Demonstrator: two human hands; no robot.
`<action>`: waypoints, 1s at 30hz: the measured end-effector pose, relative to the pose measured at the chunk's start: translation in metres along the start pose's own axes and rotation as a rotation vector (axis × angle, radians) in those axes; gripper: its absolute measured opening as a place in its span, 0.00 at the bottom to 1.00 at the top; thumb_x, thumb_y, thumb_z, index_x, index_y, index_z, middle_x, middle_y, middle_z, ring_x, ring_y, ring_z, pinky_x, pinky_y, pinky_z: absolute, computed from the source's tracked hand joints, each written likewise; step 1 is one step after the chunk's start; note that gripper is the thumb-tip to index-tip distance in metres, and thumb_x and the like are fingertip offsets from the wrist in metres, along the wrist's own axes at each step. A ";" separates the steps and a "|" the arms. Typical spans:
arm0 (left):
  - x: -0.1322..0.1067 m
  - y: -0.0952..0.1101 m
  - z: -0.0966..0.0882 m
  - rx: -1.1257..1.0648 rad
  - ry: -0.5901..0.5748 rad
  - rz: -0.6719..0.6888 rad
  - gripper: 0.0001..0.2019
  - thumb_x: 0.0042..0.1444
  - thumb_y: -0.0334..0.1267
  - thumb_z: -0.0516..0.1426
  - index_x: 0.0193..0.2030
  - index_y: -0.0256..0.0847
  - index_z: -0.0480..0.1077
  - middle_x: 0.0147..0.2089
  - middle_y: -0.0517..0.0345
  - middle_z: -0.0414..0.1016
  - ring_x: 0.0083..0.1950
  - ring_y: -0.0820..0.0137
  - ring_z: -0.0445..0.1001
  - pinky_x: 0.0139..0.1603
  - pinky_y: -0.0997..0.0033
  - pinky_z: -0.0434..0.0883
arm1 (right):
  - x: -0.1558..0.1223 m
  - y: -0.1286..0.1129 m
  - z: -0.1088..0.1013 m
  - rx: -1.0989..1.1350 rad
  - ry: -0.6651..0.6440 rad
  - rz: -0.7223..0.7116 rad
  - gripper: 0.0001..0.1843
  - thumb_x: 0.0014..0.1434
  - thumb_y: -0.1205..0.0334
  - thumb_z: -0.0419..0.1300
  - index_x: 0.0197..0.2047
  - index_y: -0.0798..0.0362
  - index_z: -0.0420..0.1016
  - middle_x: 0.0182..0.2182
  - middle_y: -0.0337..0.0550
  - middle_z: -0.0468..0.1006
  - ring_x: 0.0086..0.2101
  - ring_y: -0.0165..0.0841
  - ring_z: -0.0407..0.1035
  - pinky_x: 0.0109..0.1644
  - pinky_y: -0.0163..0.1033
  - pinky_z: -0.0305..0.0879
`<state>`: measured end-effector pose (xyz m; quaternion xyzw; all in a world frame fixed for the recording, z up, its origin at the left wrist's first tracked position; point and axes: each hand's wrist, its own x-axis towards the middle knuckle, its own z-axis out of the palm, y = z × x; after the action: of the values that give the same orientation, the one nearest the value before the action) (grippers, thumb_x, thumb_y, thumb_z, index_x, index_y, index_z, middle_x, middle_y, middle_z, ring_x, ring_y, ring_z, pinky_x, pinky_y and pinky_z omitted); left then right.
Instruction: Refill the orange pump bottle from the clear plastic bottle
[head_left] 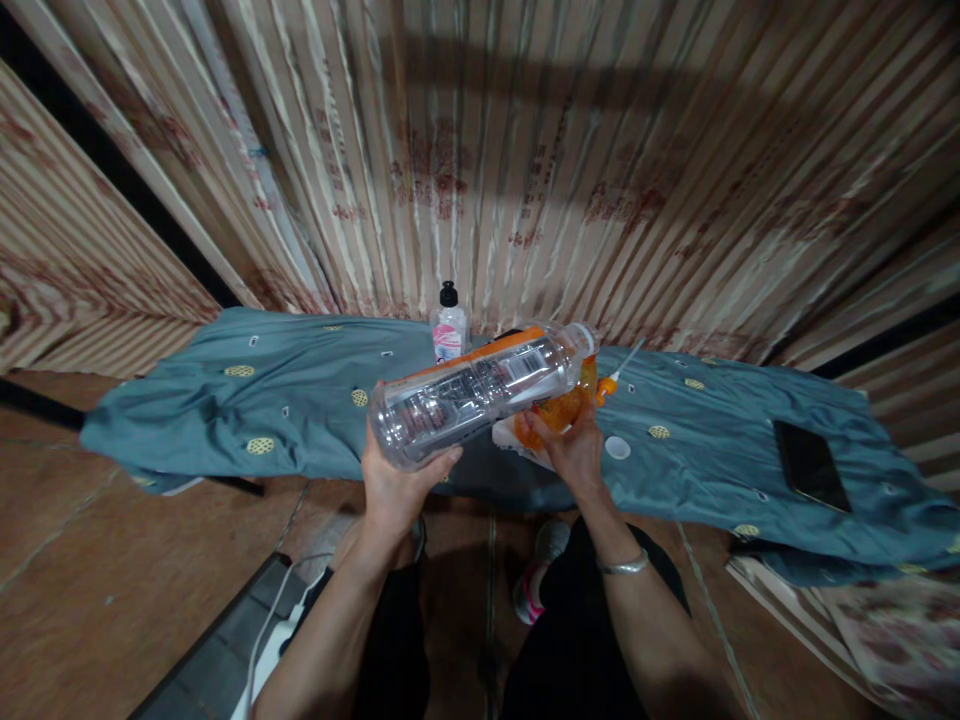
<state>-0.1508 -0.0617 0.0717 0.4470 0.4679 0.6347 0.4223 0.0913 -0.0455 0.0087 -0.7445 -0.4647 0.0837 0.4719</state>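
My left hand (401,490) grips the base end of a large clear plastic bottle (480,390) with an orange-edged label. The bottle is tilted, nearly lying, its open mouth pointing right. My right hand (570,445) is closed round a translucent orange bottle (559,410), right by the clear bottle's mouth; whether the two touch I cannot tell. Just right of it is an orange pump head (606,388) with a pale tube. A round white cap (617,447) lies beside my right hand. Something white (508,434), partly hidden, is under the orange bottle.
A teal patterned cloth (315,400) covers the long narrow table. A small clear bottle with a black cap (448,330) stands at the back. A dark phone (810,465) lies at the right. Behind hangs a pleated curtain (480,180). A white power strip (274,645) is low at left.
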 end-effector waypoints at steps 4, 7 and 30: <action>0.001 -0.001 0.001 0.017 0.011 0.016 0.60 0.27 0.47 0.80 0.71 0.37 0.64 0.54 0.43 0.84 0.51 0.53 0.86 0.58 0.48 0.81 | 0.000 0.000 0.000 -0.012 0.000 0.008 0.53 0.49 0.27 0.65 0.65 0.60 0.65 0.50 0.64 0.84 0.47 0.56 0.81 0.50 0.58 0.78; 0.001 0.000 0.001 0.030 0.008 0.020 0.60 0.28 0.47 0.80 0.71 0.37 0.64 0.53 0.43 0.84 0.51 0.53 0.86 0.60 0.47 0.80 | 0.000 0.000 0.000 -0.033 0.003 0.013 0.53 0.48 0.30 0.67 0.65 0.60 0.65 0.50 0.64 0.84 0.47 0.56 0.81 0.49 0.57 0.78; 0.000 0.000 0.002 0.008 -0.007 0.022 0.60 0.29 0.50 0.80 0.72 0.39 0.64 0.50 0.45 0.85 0.47 0.53 0.86 0.51 0.50 0.84 | 0.000 0.000 -0.001 -0.033 -0.037 0.016 0.54 0.50 0.27 0.65 0.66 0.59 0.64 0.50 0.63 0.84 0.47 0.56 0.81 0.50 0.58 0.78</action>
<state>-0.1486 -0.0615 0.0718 0.4561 0.4640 0.6359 0.4152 0.0921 -0.0462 0.0096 -0.7541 -0.4687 0.0934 0.4504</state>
